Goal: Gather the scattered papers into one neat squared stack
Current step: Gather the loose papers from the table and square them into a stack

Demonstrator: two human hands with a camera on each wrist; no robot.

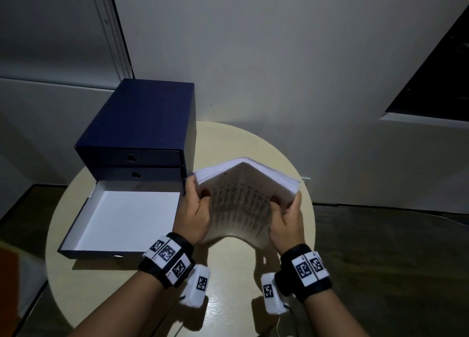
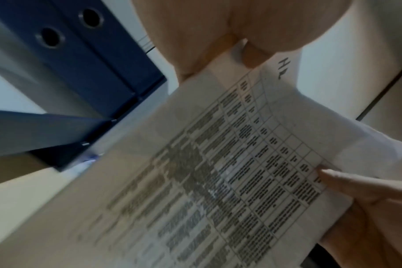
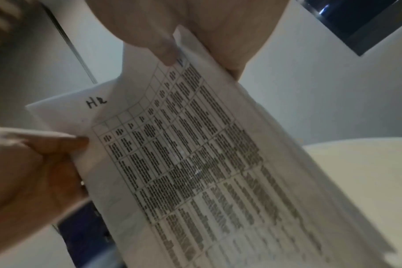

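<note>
Both hands hold one stack of papers [image 1: 243,197] above the round table [image 1: 228,298], bowed upward into an arch along its middle.

Left hand [image 1: 194,215]: fingers curled round the stack's left edge, thumb on the printed top sheet, other fingers beneath. Grip clamped on the papers.

Right hand [image 1: 288,220]: same on the right edge; thumb pressed onto the top sheet, fingers wrapped under. Also clamped on the papers.

Top sheet: printed table with dense text rows; the right wrist view shows handwritten "H2" near one corner. Far edges of the sheets fan slightly and are not flush. Near edge of the stack is lifted clear of the table, shadow beneath it.

Containers: dark blue drawer unit [image 1: 142,123] stands at the table's left rear, just beside the left hand. Upper two drawers shut, each with a round finger hole. Bottom drawer [image 1: 76,235] pulled fully out toward the person; only its white inner floor is visible.

Wrists carry black bands with square coded markers.
</note>
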